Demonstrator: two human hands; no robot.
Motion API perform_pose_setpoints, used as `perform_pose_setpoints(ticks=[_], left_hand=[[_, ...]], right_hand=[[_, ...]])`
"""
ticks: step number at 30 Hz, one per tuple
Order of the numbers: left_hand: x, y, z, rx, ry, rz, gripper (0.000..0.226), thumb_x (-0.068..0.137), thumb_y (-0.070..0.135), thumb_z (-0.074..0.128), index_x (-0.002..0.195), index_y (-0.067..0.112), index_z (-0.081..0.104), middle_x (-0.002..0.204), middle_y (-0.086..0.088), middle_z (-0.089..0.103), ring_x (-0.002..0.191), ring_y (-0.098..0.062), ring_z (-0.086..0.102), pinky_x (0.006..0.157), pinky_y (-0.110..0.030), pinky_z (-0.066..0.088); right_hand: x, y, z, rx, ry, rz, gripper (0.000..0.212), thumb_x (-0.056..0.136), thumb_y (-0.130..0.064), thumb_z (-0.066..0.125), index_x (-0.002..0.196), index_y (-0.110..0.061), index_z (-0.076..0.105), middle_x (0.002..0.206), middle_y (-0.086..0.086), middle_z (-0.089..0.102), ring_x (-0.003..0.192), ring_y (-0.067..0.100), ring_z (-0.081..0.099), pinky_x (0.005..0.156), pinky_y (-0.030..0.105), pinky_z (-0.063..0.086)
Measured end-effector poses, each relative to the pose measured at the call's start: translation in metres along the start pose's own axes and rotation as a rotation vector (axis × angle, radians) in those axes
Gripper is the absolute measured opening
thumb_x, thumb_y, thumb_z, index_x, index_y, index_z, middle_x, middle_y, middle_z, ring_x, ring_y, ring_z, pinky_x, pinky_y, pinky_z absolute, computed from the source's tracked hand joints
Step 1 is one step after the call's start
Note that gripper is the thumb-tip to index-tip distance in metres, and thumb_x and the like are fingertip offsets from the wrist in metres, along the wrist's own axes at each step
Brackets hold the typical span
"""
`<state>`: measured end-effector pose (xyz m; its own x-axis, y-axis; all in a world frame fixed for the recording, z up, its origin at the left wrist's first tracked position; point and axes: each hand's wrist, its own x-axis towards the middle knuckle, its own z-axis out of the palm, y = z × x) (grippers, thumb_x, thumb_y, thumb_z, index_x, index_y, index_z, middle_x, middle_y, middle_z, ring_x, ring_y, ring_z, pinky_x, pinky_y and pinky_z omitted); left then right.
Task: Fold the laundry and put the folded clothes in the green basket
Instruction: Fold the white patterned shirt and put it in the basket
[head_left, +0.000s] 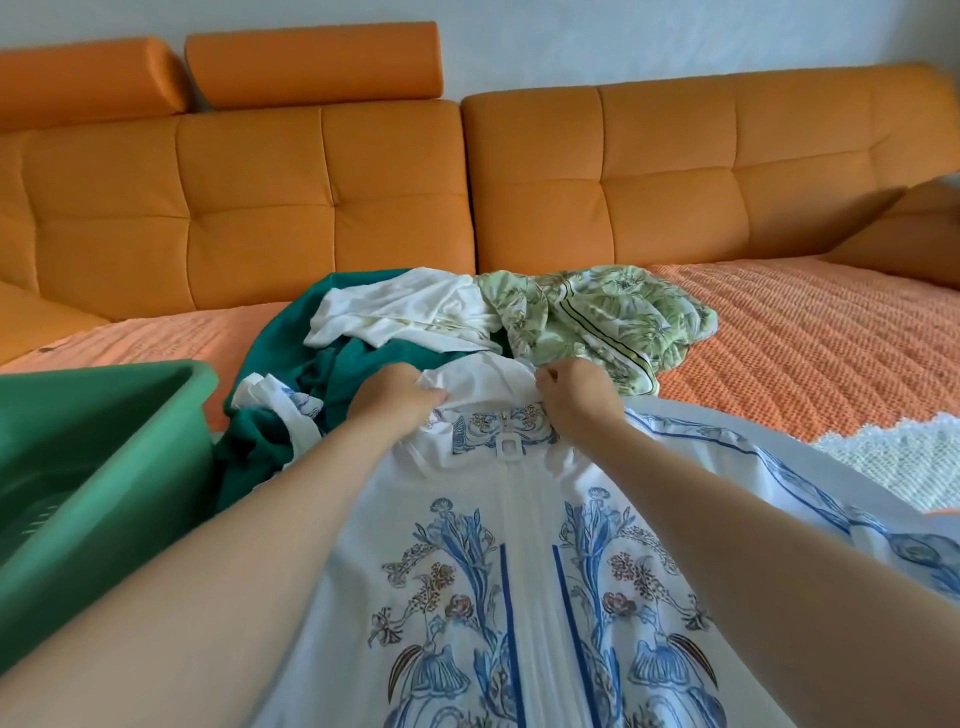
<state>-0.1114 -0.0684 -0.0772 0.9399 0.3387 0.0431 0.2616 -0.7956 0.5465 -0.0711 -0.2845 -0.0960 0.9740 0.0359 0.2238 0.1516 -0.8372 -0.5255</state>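
White dress (530, 519) | left hand (395, 400), right hand (574, 400) pinch top, perhaps neckline

Two bare forearms reached forward from the lower corners, angling in toward each other. The left hand (397, 397) and right hand (574, 400) sat knuckles up, near each other but apart, fingers curled under, each gripping the white dress (524, 519) at its top edge.

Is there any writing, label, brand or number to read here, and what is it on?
None can be read. The white dress, gripped by the left hand and right hand, shows only blue flower print; the green basket and orange sofa bear no visible lettering.
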Motion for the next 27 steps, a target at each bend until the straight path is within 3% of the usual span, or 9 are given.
perform_pose_setpoints(ticks=[3, 5, 9, 14, 17, 20, 24, 25, 27], left_hand=[[0.003, -0.005, 0.001, 0.007, 0.095, 0.055, 0.016, 0.08, 0.031, 0.072, 0.081, 0.025, 0.057, 0.092, 0.005, 0.063, 0.084, -0.02, 0.063, 0.065, -0.029, 0.044], [0.001, -0.004, -0.001, -0.056, 0.166, 0.099, 0.008, 0.08, 0.024, 0.068, 0.078, 0.024, 0.061, 0.092, 0.002, 0.062, 0.081, -0.02, 0.061, 0.058, -0.027, 0.039], [-0.021, 0.012, -0.015, -0.167, 0.232, 0.186, 0.004, 0.088, 0.013, 0.059, 0.084, 0.013, 0.057, 0.076, 0.004, 0.058, 0.067, -0.015, 0.055, 0.051, -0.026, 0.033], [-0.065, 0.031, -0.04, -0.312, 0.264, 0.276, 0.015, 0.09, 0.002, 0.052, 0.085, 0.012, 0.06, 0.071, 0.004, 0.056, 0.06, -0.009, 0.046, 0.048, -0.013, 0.034], [-0.102, 0.027, -0.048, -0.315, 0.144, 0.324, 0.02, 0.086, 0.002, 0.054, 0.076, 0.018, 0.06, 0.071, 0.003, 0.059, 0.063, -0.011, 0.05, 0.055, -0.019, 0.036], [-0.139, 0.013, -0.055, -0.265, -0.118, 0.347, 0.02, 0.083, 0.007, 0.057, 0.072, 0.023, 0.061, 0.07, 0.006, 0.061, 0.063, -0.012, 0.055, 0.062, -0.03, 0.046], [-0.177, 0.001, -0.062, -0.057, -0.559, 0.309, 0.013, 0.075, 0.023, 0.058, 0.076, 0.021, 0.072, 0.077, 0.005, 0.07, 0.07, -0.012, 0.063, 0.07, -0.036, 0.053], [-0.182, -0.001, -0.062, 0.005, -0.578, 0.312, 0.016, 0.079, 0.022, 0.058, 0.079, 0.02, 0.074, 0.081, 0.004, 0.073, 0.074, -0.014, 0.066, 0.073, -0.035, 0.054], [-0.187, -0.002, -0.061, 0.039, -0.496, 0.329, 0.019, 0.09, 0.019, 0.056, 0.084, 0.018, 0.074, 0.083, 0.005, 0.074, 0.077, -0.014, 0.068, 0.071, -0.032, 0.054]], right_hand=[[0.004, 0.002, 0.001, -0.012, -0.009, 0.1, 0.026, 0.093, -0.038, 0.062, 0.083, -0.015, 0.056, 0.073, 0.002, 0.063, 0.066, 0.022, 0.062, 0.05, 0.026, 0.043], [0.003, 0.001, 0.002, -0.094, -0.061, 0.13, 0.028, 0.089, -0.04, 0.067, 0.088, -0.014, 0.055, 0.076, 0.001, 0.062, 0.067, 0.02, 0.061, 0.048, 0.025, 0.04], [-0.002, -0.002, -0.005, -0.046, -0.026, 0.127, 0.014, 0.092, -0.018, 0.057, 0.083, -0.015, 0.067, 0.073, 0.0, 0.063, 0.06, 0.017, 0.056, 0.045, 0.022, 0.037], [-0.029, -0.016, -0.047, 0.188, 0.007, 0.02, 0.016, 0.092, -0.016, 0.054, 0.077, -0.021, 0.057, 0.076, 0.001, 0.057, 0.053, 0.014, 0.048, 0.045, 0.021, 0.03], [-0.052, -0.021, -0.075, 0.302, -0.109, -0.038, 0.014, 0.086, -0.007, 0.055, 0.078, -0.016, 0.062, 0.069, 0.003, 0.061, 0.054, 0.017, 0.051, 0.049, 0.024, 0.04], [-0.078, -0.024, -0.099, 0.314, -0.213, -0.023, 0.023, 0.077, 0.002, 0.05, 0.073, -0.017, 0.061, 0.071, 0.002, 0.058, 0.061, 0.016, 0.05, 0.052, 0.027, 0.041], [-0.113, -0.025, -0.115, 0.095, -0.524, -0.024, 0.028, 0.085, -0.004, 0.048, 0.105, -0.013, 0.065, 0.091, 0.005, 0.063, 0.075, 0.016, 0.055, 0.063, 0.025, 0.045], [-0.12, -0.023, -0.114, -0.024, -0.606, -0.038, 0.029, 0.088, -0.011, 0.046, 0.108, -0.007, 0.067, 0.096, 0.007, 0.065, 0.079, 0.016, 0.055, 0.068, 0.025, 0.044], [-0.133, -0.018, -0.106, -0.244, -0.637, -0.082, 0.039, 0.092, -0.031, 0.042, 0.085, -0.004, 0.07, 0.082, 0.006, 0.064, 0.071, 0.015, 0.052, 0.068, 0.027, 0.043]])
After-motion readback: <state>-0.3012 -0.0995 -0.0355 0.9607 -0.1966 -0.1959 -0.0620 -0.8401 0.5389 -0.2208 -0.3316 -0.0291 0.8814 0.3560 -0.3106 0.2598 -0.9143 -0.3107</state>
